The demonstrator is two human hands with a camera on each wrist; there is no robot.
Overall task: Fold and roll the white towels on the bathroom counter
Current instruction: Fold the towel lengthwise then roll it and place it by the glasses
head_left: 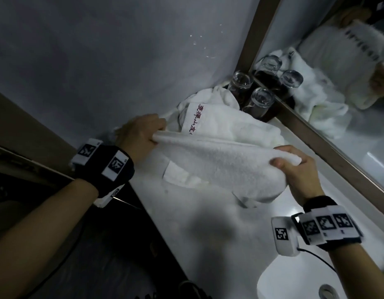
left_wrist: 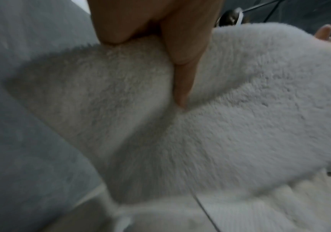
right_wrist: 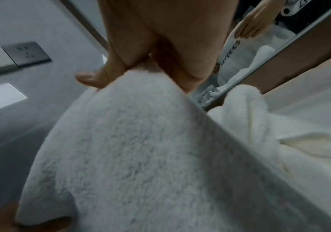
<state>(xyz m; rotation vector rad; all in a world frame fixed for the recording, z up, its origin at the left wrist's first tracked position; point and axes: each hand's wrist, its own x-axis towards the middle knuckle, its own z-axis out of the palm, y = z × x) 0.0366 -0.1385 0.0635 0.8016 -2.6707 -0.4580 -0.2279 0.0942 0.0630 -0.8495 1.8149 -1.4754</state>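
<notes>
A white terry towel [head_left: 210, 165] hangs stretched between both hands above the counter [head_left: 199, 229], its lower part sagging onto the surface. My left hand [head_left: 143, 134] pinches its left top corner, thumb pressed into the pile [left_wrist: 180, 75]. My right hand [head_left: 294, 167] grips the right top corner, fingers curled over the edge [right_wrist: 146, 66]. Behind it lies a second white towel [head_left: 225, 121] with red embroidered characters, crumpled against the wall corner.
Three upturned glasses [head_left: 260, 100] stand on a dark tray in the corner by the mirror [head_left: 337, 87]. A sink basin [head_left: 316, 283] opens at lower right. The counter's front edge runs diagonally at left. A wall socket [right_wrist: 26, 53] shows in the right wrist view.
</notes>
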